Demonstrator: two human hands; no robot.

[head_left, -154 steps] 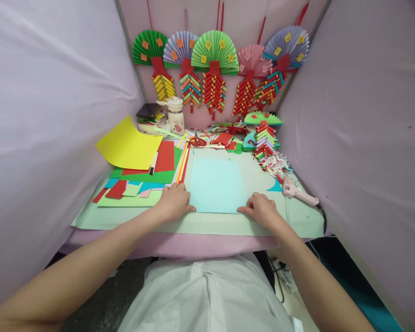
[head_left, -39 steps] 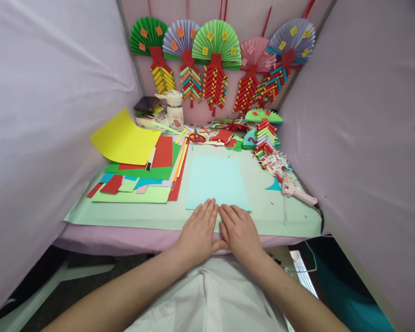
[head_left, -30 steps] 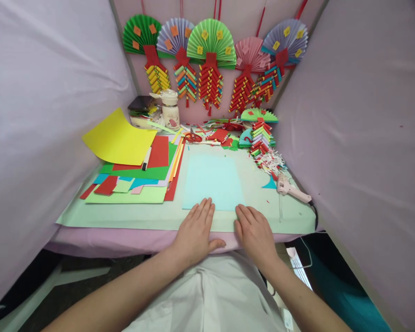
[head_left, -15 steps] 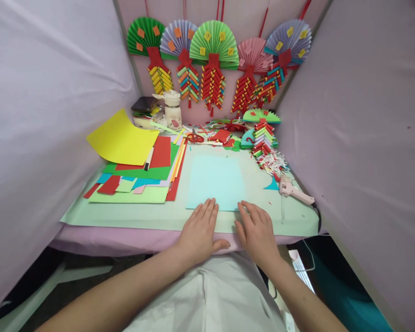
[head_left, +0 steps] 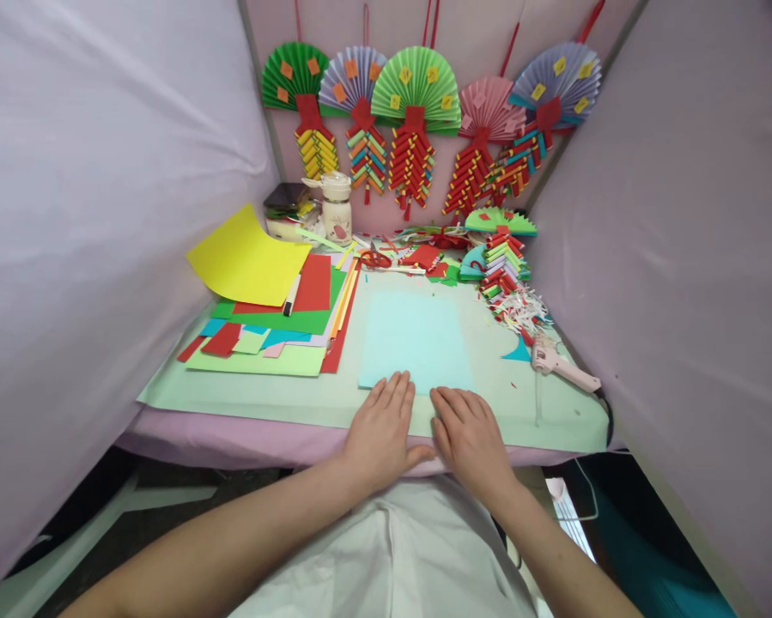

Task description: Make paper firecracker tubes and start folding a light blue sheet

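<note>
A light blue sheet of paper point(head_left: 415, 335) lies flat on the pale green table mat point(head_left: 263, 399) in front of me. My left hand point(head_left: 386, 429) rests flat with its fingertips on the near edge of the sheet, thumb out to the side. Close beside it, my right hand point(head_left: 466, 433) lies on the same near edge, fingers stretched and slightly bent. Neither hand grasps anything.
Left of the sheet is a stack of coloured papers topped by a curled yellow sheet point(head_left: 250, 257). Red-handled scissors point(head_left: 373, 257) and a white bottle point(head_left: 337, 210) stand behind. At right lie a glue gun point(head_left: 562, 365) and paper shreds point(head_left: 524, 307). Fan ornaments point(head_left: 417, 86) hang behind.
My right hand has slid left along the paper's near edge, closer to my left hand. The whole view has shifted a little. The blue sheet stays flat.
</note>
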